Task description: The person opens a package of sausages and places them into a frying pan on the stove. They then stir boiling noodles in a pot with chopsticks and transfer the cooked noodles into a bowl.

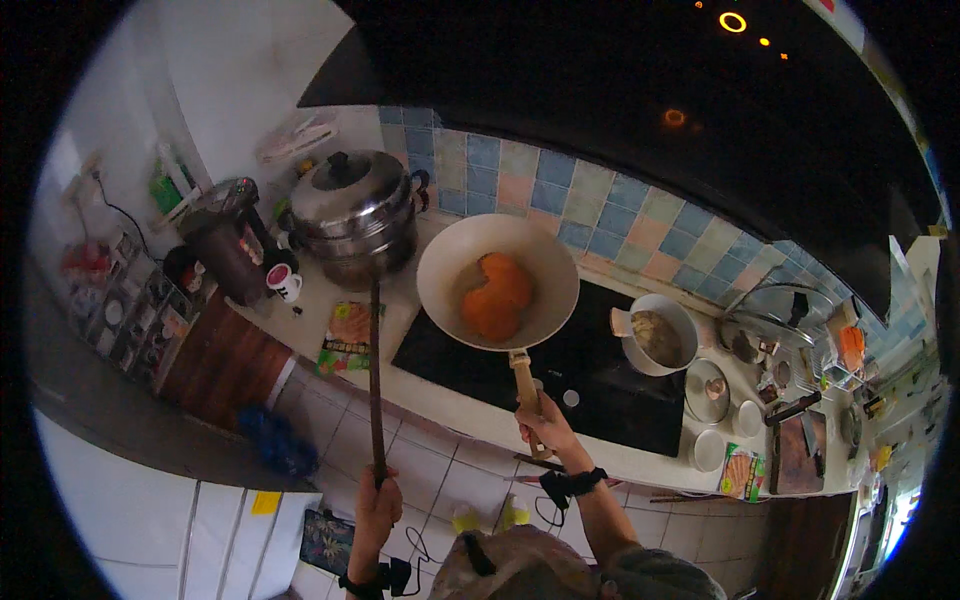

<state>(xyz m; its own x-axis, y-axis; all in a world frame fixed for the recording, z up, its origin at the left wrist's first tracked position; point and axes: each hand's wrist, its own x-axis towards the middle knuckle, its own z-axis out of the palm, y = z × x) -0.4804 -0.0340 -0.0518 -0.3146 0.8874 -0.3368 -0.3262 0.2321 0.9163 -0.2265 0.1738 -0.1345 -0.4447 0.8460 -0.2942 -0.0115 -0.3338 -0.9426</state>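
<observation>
My right hand (pixel 549 426) grips the light wooden handle of a white wok-shaped pan (pixel 442 300). The pan is over the left part of a black glass cooktop (pixel 600 397); whether it rests on it or is raised, I cannot tell. Inside lies a thin, orange, egg-like piece of food (pixel 499 296) with an uneven outline. In my left hand (pixel 377 499) is a long, dark brown utensil (pixel 376 375), held upright to the pan's left. Its upper end overlaps a steel steamer pot (pixel 352 217) in view, so its tip is hard to make out.
A small white pot (pixel 679 319) with food stands on the cooktop's right. Farther right are a glass lid (pixel 706 390), white cups (pixel 706 450), and a knife (pixel 810 435) on a cutting board (pixel 795 469). A mug (pixel 283 283) and food packet (pixel 349 330) sit left; a range hood (pixel 600 97) overhangs.
</observation>
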